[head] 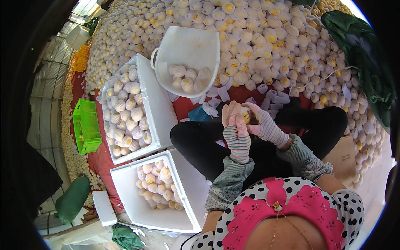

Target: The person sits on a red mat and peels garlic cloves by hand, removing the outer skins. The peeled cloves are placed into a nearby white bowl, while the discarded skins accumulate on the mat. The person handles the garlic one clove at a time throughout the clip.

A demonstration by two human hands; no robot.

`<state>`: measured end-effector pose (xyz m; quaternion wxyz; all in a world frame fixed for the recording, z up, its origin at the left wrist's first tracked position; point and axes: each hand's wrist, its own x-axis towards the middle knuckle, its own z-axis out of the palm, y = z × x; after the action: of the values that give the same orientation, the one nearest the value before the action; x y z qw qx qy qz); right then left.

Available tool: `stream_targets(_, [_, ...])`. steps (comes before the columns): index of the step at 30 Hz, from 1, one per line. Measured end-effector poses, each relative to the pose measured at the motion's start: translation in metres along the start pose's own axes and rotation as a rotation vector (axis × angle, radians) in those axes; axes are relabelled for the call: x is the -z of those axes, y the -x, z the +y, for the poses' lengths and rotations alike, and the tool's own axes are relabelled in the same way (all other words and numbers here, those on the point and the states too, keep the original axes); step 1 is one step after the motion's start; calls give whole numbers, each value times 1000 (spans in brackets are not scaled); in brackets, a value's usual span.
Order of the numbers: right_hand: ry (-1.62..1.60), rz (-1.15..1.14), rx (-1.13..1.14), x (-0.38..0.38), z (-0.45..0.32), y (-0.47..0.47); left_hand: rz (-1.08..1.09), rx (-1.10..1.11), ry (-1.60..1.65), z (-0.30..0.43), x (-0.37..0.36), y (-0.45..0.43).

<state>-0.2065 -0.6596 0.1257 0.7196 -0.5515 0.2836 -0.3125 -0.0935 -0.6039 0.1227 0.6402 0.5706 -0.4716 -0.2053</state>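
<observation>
Over my crossed legs, my left hand and my right hand, both in striped knit gloves, meet around a yellow fruit with dark stripes. White foam netting seems to show at its upper side, though fingers hide much of it. My left fingers point up along the fruit's left side; my right thumb and fingers curve about its right side. Loose foam net sleeves lie on the red ground sheet just beyond my hands. Past them stands a white plastic scoop-shaped tub with several foam-netted fruits in it.
Left of me, one white foam box is full of netted fruit, and a nearer foam box is partly filled. A large heap of netted fruit spreads ahead. A green crate stands far left; cardboard lies at my right.
</observation>
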Motion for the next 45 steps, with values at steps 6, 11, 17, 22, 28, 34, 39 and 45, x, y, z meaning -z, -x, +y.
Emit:
stream_targets(6, [-13,70,52,-19,-8,6,-63,-71,12,5,25,4])
stream_targets(11, [90,30,34,-50,-23,-12,-134,-164,-202,16,67,9])
stream_targets(17, [759,-215,963,-89,-14,-54,263,-143,-484,24,105,16])
stream_targets(22, [407,-277,185,-113,-37,-44,683,81,-501,8,190,26])
stream_targets(28, [435,4,-138,19,52,-77,1069,561,-577,-47,365,109])
stream_targets(34, [679,644,-298,232,89,-145,916,639,-1526,-58,367,104])
stream_targets(39, [782,1009,-543,300,24,-250,655,134,-1635,-34,274,16])
stream_targets(45, [624,1272,-692,297,28,-319,363,66,-1075,-19,104,-93])
